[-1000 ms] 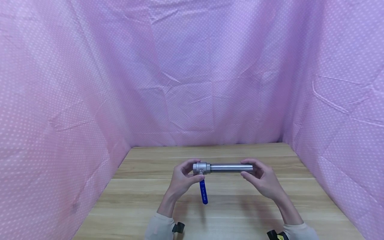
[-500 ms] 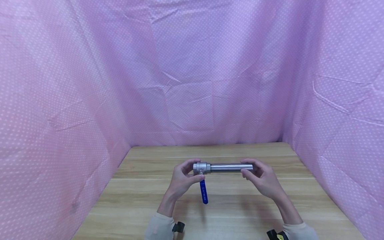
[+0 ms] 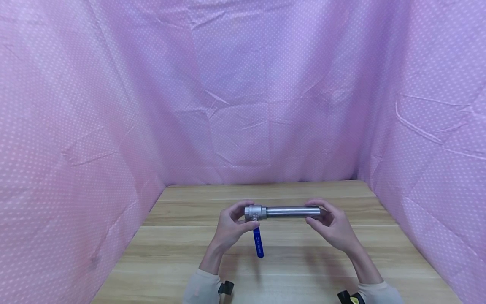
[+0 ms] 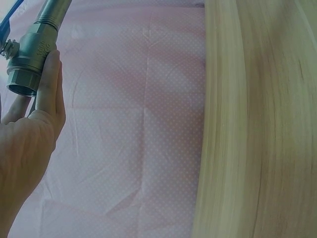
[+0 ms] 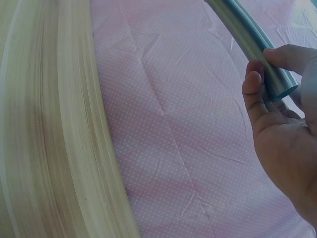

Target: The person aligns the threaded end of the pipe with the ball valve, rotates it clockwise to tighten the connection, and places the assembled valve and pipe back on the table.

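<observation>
A steel ball valve [image 3: 255, 212] with a blue lever handle [image 3: 258, 242] is joined to a straight steel pipe [image 3: 290, 212]. Both are held level above the table in the head view. My left hand [image 3: 229, 228] grips the valve body, its thumb beside the base of the handle. At the pipe's right end, my right hand [image 3: 336, 228] holds the pipe between thumb and fingers. Threads show where the pipe meets the valve [image 4: 34, 54] in the left wrist view. In the right wrist view, the fingers curl around the pipe [image 5: 257, 49] close to its open end.
A wood-grain table [image 3: 171, 261] lies below, with the shadows of both arms on it. Pink dotted cloth [image 3: 243, 105] hangs behind and along both sides. Each wrist wears a small black camera, such as the left camera [image 3: 226, 288].
The right fingers shift slightly on the pipe's end, the thumb moving in and then back out. The valve, pipe and left hand stay almost still.
</observation>
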The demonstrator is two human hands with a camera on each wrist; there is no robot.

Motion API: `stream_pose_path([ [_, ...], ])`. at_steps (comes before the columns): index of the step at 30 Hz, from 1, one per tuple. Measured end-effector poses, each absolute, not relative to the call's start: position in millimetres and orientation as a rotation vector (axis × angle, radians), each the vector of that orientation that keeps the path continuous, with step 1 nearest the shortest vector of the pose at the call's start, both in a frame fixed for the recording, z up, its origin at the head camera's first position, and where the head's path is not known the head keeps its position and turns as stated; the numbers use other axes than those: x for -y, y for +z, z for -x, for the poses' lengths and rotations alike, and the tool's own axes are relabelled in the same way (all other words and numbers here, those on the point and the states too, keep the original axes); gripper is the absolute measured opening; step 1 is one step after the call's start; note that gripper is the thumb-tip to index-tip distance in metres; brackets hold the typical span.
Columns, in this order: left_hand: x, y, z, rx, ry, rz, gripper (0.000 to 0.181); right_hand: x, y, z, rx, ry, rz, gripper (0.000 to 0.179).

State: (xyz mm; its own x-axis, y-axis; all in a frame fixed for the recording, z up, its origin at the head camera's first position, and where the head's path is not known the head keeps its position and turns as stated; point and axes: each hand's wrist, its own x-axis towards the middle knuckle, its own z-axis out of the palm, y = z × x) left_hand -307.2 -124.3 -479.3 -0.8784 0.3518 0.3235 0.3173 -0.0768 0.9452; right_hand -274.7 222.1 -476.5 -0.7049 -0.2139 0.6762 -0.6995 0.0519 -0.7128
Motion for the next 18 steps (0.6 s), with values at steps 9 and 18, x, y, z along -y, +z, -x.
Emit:
stream_pose_path([
  [9,123.9,-478.8,306.8,-2.116,2.156,-0.772,0.065,-222.6,-476.8,273.5,1.972,1.71,-0.86,0.04],
  [18,123.0,-479.1,305.9,-2.101,2.165,-0.753,0.063,-222.1,-476.0,272.1,2.02,1.695,-0.788,0.038],
])
